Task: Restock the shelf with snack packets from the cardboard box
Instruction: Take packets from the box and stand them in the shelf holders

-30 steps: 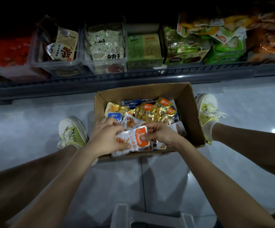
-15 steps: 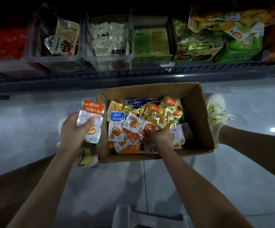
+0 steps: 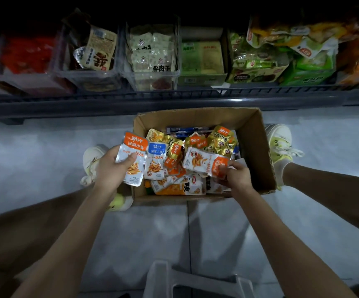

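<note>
Packets: left grip (image 3: 107, 168) holds orange-top packet (image 3: 135, 145) at left wall of cardboard box (image 3: 260, 151); right grip (image 3: 238, 179) pinches second packet (image 3: 200, 161) over it. Stack both squarely (labels aligned) before the shelf (image 3: 174, 100).

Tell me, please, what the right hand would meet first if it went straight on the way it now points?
Probably the gold packets heaped in the cardboard box, just beyond the orange-ended packet that the right hand pinches; its height above them is unclear.
</note>
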The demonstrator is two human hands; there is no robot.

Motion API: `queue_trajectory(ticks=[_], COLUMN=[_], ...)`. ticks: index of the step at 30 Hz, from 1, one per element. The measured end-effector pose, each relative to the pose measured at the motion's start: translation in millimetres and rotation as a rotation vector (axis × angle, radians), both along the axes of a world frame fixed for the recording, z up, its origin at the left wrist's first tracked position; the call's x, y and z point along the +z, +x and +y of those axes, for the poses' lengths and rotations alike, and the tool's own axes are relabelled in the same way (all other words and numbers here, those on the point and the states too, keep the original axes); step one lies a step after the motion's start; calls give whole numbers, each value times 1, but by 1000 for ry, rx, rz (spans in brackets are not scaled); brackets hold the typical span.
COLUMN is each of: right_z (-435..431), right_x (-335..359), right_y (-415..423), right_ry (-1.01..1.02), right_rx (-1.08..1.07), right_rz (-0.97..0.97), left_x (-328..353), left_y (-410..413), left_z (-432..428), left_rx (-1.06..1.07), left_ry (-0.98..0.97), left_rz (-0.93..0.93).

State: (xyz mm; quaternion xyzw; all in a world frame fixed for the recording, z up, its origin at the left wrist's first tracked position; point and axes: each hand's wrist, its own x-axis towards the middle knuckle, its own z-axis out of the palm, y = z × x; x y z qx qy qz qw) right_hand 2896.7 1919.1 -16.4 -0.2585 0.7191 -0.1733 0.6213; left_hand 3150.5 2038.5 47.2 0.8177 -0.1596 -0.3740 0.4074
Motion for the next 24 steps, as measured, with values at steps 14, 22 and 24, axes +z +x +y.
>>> queue_trajectory(ticks=[14,22,24], right_z=[-7,19,25], right_x=[28,69,69], right_y=[-33,17,33], right_ry=[-214,-158,-241], right_rx=[307,631,672], right_rz=[158,-278,-287], left_x=[17,20,24], left_y=[-14,-32,-34], left_z=[15,11,14], left_rx=[-104,-398,-307], left_ry=[-11,74,60], left_rz=[-44,-54,109])
